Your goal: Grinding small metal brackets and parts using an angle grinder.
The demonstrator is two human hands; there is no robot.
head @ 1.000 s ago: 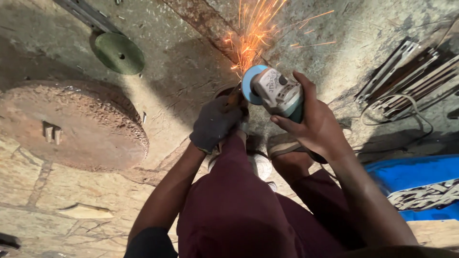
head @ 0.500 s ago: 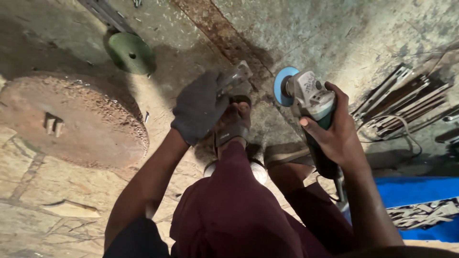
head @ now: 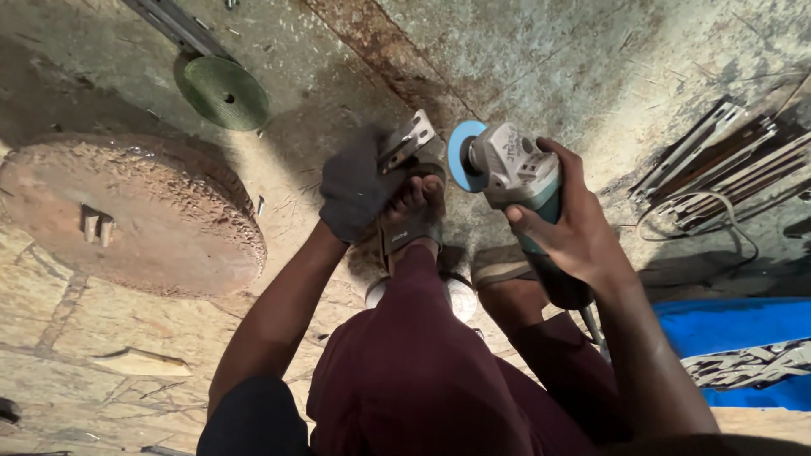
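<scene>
My left hand (head: 356, 187), in a dark grey glove, grips a small grey metal bracket with holes (head: 407, 139) and holds it just above my sandalled foot (head: 414, 215). To the right, my bare right hand (head: 568, 226) is wrapped around the body of a grey and teal angle grinder (head: 515, 173). Its blue disc (head: 461, 152) stands a little to the right of the bracket, apart from it. No sparks show.
A large rusty round plate (head: 127, 211) lies at the left. A green grinding disc (head: 226, 91) lies beyond it, beside a metal bar (head: 173, 24). Metal strips and a cable (head: 726, 169) are stacked at the right; a blue sheet (head: 735, 333) lies below them.
One second ago the disc was on the metal and throwing sparks. The grinder has since drawn off to the right, the sparks have stopped, and my left hand has lifted the bracket.
</scene>
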